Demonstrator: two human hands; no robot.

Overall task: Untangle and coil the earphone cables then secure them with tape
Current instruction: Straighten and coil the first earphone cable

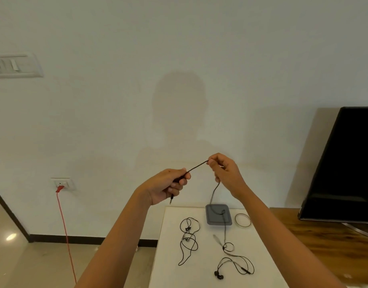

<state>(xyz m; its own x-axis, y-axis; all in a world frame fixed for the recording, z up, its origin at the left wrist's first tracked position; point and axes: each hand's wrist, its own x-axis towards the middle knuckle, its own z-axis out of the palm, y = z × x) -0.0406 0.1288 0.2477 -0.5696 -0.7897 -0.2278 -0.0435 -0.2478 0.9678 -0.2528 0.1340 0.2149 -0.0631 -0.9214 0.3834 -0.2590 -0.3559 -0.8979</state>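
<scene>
**Head view.** Both forearms rise from the lower edge towards the centre of the frame. The left hand (168, 187), centre-left, has its grip clenched around the plug end of a black earphone cable (196, 167). The jack plug (171, 198) hangs just below the curled fingers. The right hand (227, 173), slightly higher and further right, pinches the same cable between thumb and forefinger. A short span of cable runs taut between the two grips.

From the right hand the cable drops to the white surface (168, 262) in the lower centre. It crosses a grey rounded pad (214, 220) at the far edge, loops once, and ends in the earbuds (218, 275) near the bottom of the frame. A second earphone set (188, 238) lies tangled on the surface left of the pad, apart from both hands. A thin tape ring (243, 220) lies flat just right of the pad.

At the right of the frame, a dark screen (345, 163) stands on a wooden cabinet (334, 246). At the left, a red cord (64, 229) is plugged into a wall socket (62, 183). A switch panel (14, 65) is in the upper left.
</scene>
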